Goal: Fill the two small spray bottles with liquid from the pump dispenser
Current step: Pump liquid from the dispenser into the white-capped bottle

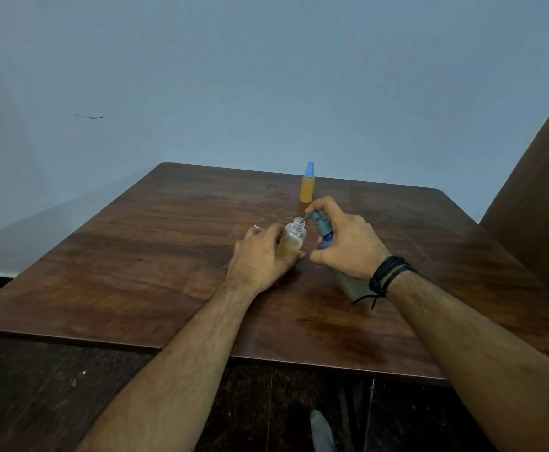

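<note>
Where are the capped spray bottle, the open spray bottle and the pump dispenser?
capped spray bottle [307, 189], head view, orange body.
open spray bottle [294, 234], head view, clear shoulder.
pump dispenser [323, 225], head view, grey pump collar.

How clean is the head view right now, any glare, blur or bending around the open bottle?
Head view: dim, even light. The dark wooden table shows only soft sheen, no hard glare. The clear uncapped spray bottle and grey pump dispenser are slightly soft but readable. The yellow-filled bottle with blue cap is sharp enough. Wide-angle bending curves the table edges. The right hand hides most of the dispenser body.
</note>
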